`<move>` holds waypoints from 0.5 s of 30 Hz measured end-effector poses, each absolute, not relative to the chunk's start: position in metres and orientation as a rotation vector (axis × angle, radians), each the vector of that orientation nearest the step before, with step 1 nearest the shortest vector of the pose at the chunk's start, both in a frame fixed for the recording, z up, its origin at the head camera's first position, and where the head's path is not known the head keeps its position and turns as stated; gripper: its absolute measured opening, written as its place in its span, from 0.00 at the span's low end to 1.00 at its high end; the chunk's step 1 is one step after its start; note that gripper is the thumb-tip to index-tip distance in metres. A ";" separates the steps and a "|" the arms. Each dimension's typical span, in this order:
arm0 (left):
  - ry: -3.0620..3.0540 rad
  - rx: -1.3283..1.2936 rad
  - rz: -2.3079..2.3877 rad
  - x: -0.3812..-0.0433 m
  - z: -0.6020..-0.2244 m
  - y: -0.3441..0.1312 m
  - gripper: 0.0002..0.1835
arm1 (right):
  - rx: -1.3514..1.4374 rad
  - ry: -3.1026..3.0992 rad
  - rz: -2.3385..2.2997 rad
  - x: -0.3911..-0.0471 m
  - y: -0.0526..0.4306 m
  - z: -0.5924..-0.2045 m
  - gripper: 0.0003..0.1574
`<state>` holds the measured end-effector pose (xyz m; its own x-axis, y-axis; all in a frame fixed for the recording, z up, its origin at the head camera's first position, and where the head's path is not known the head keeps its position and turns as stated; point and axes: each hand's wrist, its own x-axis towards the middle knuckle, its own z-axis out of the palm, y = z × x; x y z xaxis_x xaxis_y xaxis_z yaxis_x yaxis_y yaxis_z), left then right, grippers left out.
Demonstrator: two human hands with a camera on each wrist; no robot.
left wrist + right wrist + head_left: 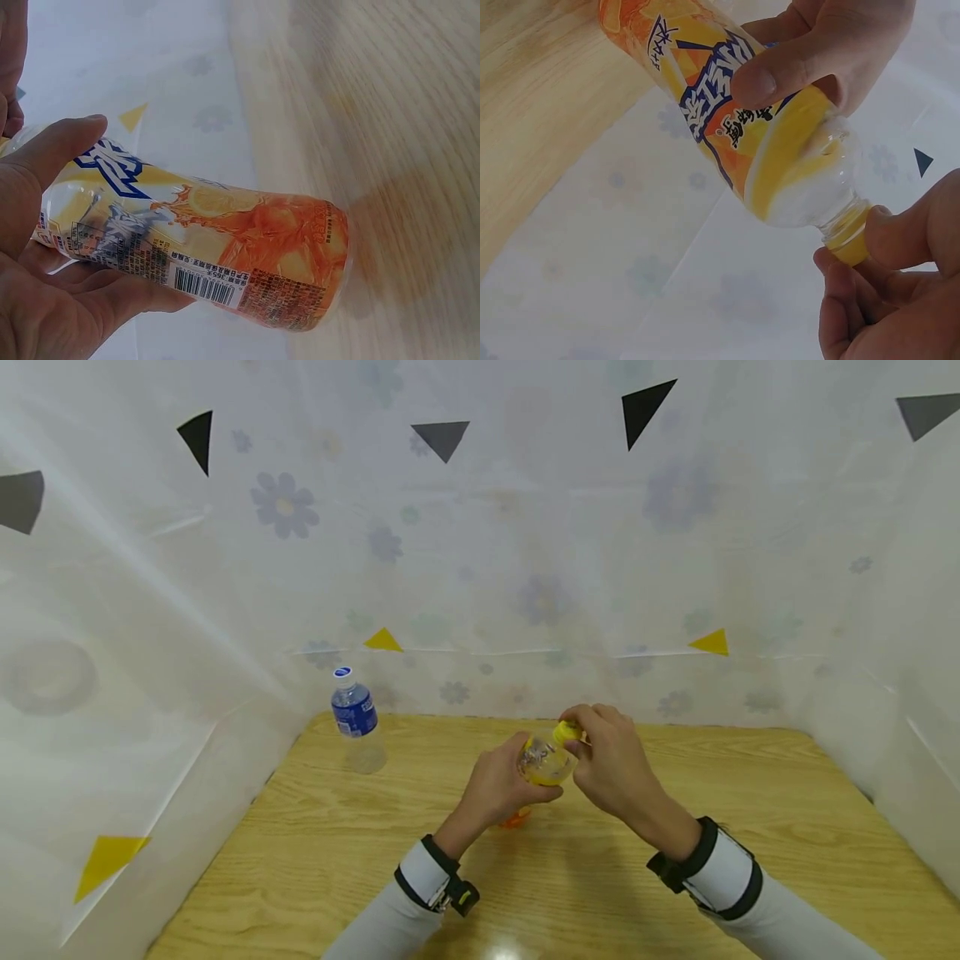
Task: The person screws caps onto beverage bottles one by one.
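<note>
A clear plastic drink bottle (546, 763) with a yellow, orange and white label is held above the table by my left hand (501, 781), its thumb and fingers wrapped round the upper body. In the left wrist view the label (247, 247) shows ice cubes, a lemon slice and a barcode. My right hand (617, 767) pinches the yellow cap (850, 238) between thumb and fingers at the bottle's neck. The bottle is tilted, with its neck pointing up towards the right hand in the head view. Its upper part looks transparent, with no liquid showing there.
A second clear bottle (354, 712) with a blue label and a white cap stands upright at the table's back left corner. The wood-grain table (720, 835) is bordered by white flower-patterned sheeting (480, 560) at the back and both sides.
</note>
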<state>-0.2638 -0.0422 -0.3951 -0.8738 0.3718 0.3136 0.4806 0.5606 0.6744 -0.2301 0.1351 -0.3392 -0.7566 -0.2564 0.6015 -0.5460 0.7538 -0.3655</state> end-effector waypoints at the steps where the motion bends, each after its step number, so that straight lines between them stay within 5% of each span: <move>1: -2.652 -0.731 -1.209 -0.264 -0.395 -0.042 0.32 | 0.598 -2.419 0.724 -0.230 0.135 -0.339 0.15; 15: -2.635 -0.743 -1.204 -0.263 -0.397 -0.042 0.30 | 0.555 -2.325 0.671 -0.233 0.135 -0.344 0.08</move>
